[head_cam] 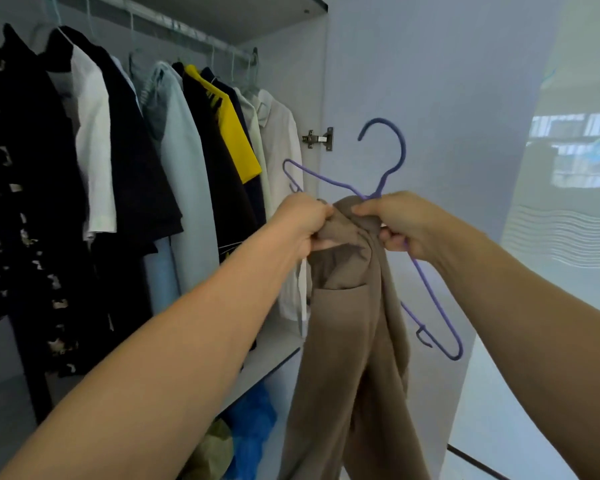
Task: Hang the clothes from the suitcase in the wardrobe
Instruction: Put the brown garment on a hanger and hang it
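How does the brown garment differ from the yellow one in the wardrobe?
The brown garment is bunched and gripped by both hands, half fitted on a purple hanger outside the wardrobe; the yellow garment hangs spread from the rail among other clothes. Both are plain-coloured.

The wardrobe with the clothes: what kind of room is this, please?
Probably a bedroom at home, at an open wardrobe. Shirts hang on a rail, the door hinge shows, and both hands are putting a brown garment on a purple hanger.
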A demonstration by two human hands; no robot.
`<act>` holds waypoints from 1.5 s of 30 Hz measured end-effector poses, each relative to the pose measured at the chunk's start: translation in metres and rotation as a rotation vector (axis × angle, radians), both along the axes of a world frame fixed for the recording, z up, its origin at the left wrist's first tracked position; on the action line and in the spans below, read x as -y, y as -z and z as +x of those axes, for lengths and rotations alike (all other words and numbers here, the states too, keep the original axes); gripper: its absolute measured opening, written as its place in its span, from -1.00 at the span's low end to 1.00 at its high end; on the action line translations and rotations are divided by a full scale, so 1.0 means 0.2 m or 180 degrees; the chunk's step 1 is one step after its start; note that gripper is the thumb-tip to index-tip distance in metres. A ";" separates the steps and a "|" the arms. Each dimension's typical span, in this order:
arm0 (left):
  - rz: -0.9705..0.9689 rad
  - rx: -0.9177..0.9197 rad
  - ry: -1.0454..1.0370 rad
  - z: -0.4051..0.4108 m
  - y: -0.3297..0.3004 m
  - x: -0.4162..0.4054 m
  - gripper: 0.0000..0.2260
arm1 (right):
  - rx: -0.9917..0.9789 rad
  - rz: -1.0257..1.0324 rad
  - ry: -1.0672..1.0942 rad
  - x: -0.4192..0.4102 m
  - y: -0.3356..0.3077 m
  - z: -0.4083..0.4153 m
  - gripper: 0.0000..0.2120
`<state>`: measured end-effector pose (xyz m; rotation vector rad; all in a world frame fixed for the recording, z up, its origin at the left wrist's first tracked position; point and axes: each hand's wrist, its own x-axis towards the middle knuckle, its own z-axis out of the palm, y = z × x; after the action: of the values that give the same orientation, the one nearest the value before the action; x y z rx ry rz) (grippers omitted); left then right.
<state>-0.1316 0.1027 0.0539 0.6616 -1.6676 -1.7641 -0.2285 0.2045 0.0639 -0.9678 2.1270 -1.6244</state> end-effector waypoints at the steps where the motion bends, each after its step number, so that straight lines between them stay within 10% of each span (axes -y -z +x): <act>1: 0.0030 -0.0102 -0.0033 -0.01 0.00 0.00 -0.86 | -0.0068 -0.0022 -0.0120 0.01 -0.01 0.03 -0.88; 7: -0.0140 -0.0470 0.0163 0.03 0.04 0.07 -0.84 | -0.1526 0.0708 -0.0193 0.03 -0.02 0.08 -0.40; 17: -0.0321 0.0190 0.0744 0.17 0.04 0.06 -0.64 | -0.1009 -0.0107 0.0346 0.17 0.11 0.14 -0.75; 21: -0.0129 -0.0406 0.0025 0.05 0.11 0.00 -0.40 | -0.0694 -0.0491 -0.0311 0.26 0.17 0.27 -0.86; 25: 0.0170 -0.1026 -0.0180 0.07 0.13 0.19 -0.68 | 0.0258 -0.0299 -0.1592 0.18 0.13 0.25 -0.70; 29: -0.0426 -0.0656 -0.0099 0.13 0.13 0.26 -0.75 | -0.0549 -0.0223 -0.0644 0.19 0.12 0.14 -0.75; 37: -0.0921 0.0058 0.1596 0.23 0.14 0.35 -0.66 | -0.1745 0.0978 -0.0925 0.16 0.12 0.07 -0.07; 45: -0.0529 -0.0195 0.1355 0.27 0.24 0.39 -0.74 | -0.1379 0.0912 -0.0829 0.20 0.16 0.12 -0.66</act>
<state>-0.0768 0.0247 0.0064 0.1815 -1.9926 -1.8746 -0.2041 0.1652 0.0322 -1.5250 2.2904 -1.0200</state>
